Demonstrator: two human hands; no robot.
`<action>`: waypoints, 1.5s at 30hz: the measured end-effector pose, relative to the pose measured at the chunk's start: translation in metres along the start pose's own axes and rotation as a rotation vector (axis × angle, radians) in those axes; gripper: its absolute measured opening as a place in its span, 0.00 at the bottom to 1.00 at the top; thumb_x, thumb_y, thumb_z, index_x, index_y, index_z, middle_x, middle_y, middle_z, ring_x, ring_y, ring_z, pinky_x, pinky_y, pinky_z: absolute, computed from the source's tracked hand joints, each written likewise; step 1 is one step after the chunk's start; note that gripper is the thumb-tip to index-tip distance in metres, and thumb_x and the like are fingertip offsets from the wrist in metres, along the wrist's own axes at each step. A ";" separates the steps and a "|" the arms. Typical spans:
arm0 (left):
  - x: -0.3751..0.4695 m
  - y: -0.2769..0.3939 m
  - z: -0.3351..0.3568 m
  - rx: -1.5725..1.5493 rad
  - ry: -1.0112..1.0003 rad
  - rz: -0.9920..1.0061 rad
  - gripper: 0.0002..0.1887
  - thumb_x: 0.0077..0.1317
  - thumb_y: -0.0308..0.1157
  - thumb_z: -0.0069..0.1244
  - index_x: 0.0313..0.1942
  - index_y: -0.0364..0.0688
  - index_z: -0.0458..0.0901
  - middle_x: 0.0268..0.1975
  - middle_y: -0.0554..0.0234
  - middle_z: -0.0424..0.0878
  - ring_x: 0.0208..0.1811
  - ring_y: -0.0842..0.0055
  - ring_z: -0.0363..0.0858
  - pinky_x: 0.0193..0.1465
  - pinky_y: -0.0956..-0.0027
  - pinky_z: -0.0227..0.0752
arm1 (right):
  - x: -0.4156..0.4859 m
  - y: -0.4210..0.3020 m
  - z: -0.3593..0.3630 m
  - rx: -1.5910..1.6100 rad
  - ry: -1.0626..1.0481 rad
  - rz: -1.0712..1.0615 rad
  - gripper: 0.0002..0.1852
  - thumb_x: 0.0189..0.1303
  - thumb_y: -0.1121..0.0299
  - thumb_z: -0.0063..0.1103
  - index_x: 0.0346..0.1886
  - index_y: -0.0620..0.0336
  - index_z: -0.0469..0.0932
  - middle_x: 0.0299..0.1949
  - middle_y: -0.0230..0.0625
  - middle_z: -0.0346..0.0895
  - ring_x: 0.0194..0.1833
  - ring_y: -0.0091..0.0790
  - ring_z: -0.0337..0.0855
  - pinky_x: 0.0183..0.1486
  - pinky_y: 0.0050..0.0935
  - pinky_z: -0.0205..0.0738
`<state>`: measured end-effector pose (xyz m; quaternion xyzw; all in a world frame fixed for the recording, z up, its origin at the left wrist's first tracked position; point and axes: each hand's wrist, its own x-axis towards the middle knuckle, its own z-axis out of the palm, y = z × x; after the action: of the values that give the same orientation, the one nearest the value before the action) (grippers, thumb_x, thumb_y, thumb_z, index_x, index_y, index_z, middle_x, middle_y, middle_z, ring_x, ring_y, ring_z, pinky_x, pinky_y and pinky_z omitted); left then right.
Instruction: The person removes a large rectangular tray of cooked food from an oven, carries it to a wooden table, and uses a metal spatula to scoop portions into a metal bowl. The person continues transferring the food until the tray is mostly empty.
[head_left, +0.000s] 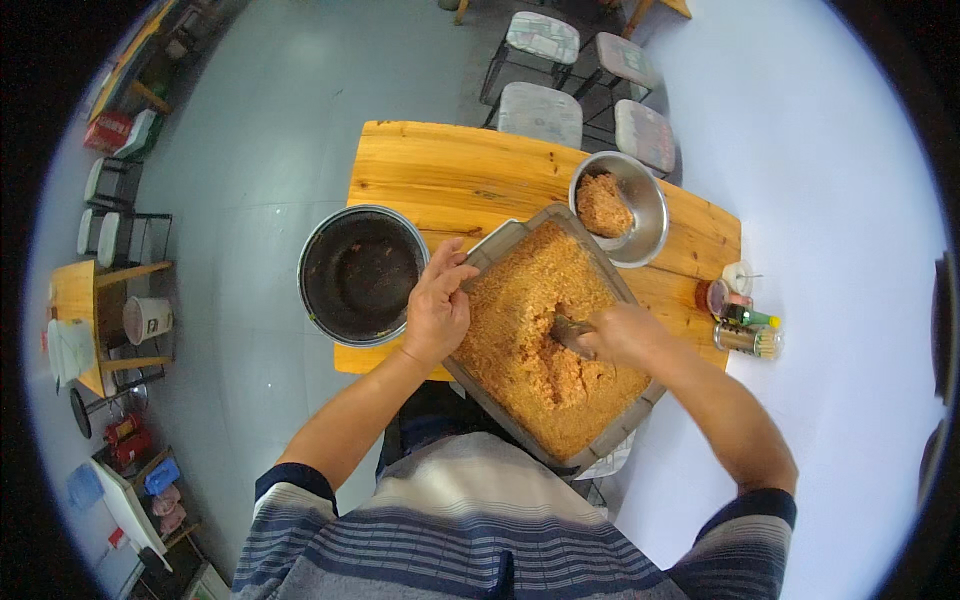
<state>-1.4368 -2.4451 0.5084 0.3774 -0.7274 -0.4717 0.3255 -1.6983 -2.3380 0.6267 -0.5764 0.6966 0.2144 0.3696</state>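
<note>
A rectangular grey plastic tub (622, 281) sits turned at an angle across the table's front edge. It is filled with a crumbly orange-brown mash (517, 300), dug loose in the middle. My left hand (439, 304) grips the tub's left rim, beside a dark-lined metal pot (360, 277). In the mash, my right hand (626, 337) holds a dark metal scoop (570, 334); its tip is buried and its exact shape is hidden. Behind the tub, a steel bowl (649, 199) contains a lump of similar orange mash (602, 206).
Jars, a green bottle (750, 316) and a toothpick holder (746, 340) stand at the right edge of the wooden table (450, 169), by the white wall. Several stools (540, 112) are beyond it. Far left are another table (79, 307) and a white bucket (146, 319).
</note>
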 end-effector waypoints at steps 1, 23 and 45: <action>0.001 0.000 0.000 0.004 0.011 0.010 0.17 0.60 0.11 0.45 0.46 0.34 0.83 0.70 0.46 0.70 0.65 0.57 0.78 0.59 0.62 0.78 | 0.011 -0.011 0.004 -0.043 -0.011 -0.037 0.20 0.66 0.54 0.61 0.39 0.67 0.84 0.34 0.55 0.84 0.38 0.59 0.85 0.45 0.51 0.78; 0.010 0.010 -0.006 0.086 -0.185 0.132 0.17 0.53 0.14 0.50 0.42 0.39 0.86 0.67 0.42 0.72 0.67 0.47 0.72 0.65 0.54 0.69 | -0.121 -0.144 0.050 0.230 0.192 0.305 0.13 0.68 0.61 0.57 0.40 0.64 0.74 0.25 0.53 0.81 0.28 0.56 0.84 0.31 0.51 0.77; 0.010 0.006 -0.008 0.173 -0.259 0.153 0.20 0.54 0.12 0.48 0.44 0.41 0.86 0.70 0.40 0.68 0.71 0.46 0.67 0.67 0.53 0.68 | -0.174 -0.134 0.065 0.496 0.209 0.561 0.15 0.71 0.58 0.55 0.44 0.63 0.78 0.28 0.54 0.82 0.34 0.56 0.85 0.38 0.51 0.77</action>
<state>-1.4360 -2.4555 0.5178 0.2839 -0.8277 -0.4257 0.2303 -1.5410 -2.2111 0.7353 -0.2752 0.8917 0.0723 0.3519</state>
